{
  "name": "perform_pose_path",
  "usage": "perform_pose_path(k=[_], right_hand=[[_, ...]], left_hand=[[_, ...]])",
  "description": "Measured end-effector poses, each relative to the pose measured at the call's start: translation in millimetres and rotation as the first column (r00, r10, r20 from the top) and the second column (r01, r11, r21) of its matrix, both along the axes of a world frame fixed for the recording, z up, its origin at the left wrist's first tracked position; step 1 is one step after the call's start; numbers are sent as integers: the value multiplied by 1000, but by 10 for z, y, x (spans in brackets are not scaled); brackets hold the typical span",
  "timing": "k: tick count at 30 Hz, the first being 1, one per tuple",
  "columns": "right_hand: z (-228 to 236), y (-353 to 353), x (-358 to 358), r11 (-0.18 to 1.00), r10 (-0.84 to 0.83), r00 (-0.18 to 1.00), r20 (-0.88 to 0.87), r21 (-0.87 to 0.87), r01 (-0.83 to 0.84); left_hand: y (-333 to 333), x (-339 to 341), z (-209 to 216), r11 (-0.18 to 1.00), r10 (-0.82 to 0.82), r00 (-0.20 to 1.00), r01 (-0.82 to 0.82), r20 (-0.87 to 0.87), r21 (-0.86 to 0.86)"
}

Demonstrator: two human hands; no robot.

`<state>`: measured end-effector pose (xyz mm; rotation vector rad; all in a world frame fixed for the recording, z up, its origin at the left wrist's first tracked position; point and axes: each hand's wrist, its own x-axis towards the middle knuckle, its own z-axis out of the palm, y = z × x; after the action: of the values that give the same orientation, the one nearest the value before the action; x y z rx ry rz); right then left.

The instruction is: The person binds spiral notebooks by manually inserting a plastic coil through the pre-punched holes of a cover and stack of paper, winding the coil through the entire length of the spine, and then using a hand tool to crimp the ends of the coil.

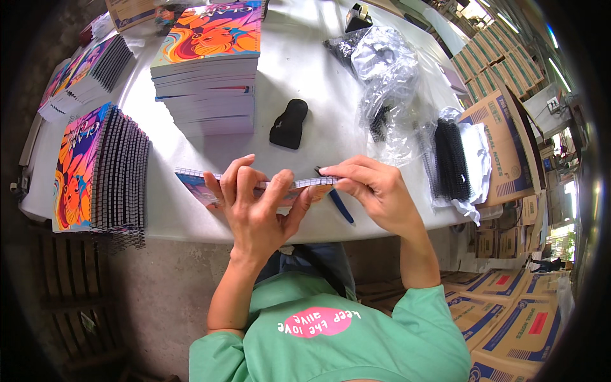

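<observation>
A spiral notebook (202,184) with a colourful cover stands on its edge near the front of the table, its spine facing up. My left hand (258,200) grips it around the middle, thumb on one side and fingers across the spine. At the spine's right end, my right hand (369,186) pinches the corner, where a small dark tip shows; whether it is the coil's end I cannot make out. Beneath that hand a blue handle (341,207) points toward me; the rest of that tool is hidden. A black curved object (290,124) lies just beyond the notebook.
A tall stack of unbound books (210,76) stands at the back. Coil-bound notebooks (83,172) are piled at the left, with another pile (86,73) behind. Black plastic coils (450,159), clear plastic wrap (388,83), a tape dispenser (358,18) and a cardboard box (499,149) are to the right.
</observation>
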<state>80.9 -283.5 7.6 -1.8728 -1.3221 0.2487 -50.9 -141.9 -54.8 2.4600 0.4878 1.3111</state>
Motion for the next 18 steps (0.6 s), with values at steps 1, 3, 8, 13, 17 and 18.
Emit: perform_pose_path(k=[1, 3, 8, 13, 17, 18], right_hand=[[16, -3, 1, 1000, 3, 1000, 17, 12, -3], [53, -4, 9, 999, 14, 999, 50, 34, -16], [105, -35, 92, 994, 103, 995, -10, 42, -102], [80, 23, -62, 1000, 14, 999, 44, 21, -15], [-97, 54, -5, 990, -12, 947, 321, 139, -34], [-101, 69, 7, 983, -1, 922, 387, 168, -70]], left_hand=[[0, -1, -5, 1000, 2, 1000, -2, 2, 5], [-3, -9, 7, 1000, 5, 1000, -5, -1, 9], [-8, -26, 0, 1000, 6, 1000, -6, 1, 13], [-10, 1, 9, 1000, 8, 1000, -8, 13, 8], [-20, -20, 39, 1000, 1, 1000, -1, -3, -17], [-24, -18, 45, 1000, 4, 1000, -4, -5, -18]])
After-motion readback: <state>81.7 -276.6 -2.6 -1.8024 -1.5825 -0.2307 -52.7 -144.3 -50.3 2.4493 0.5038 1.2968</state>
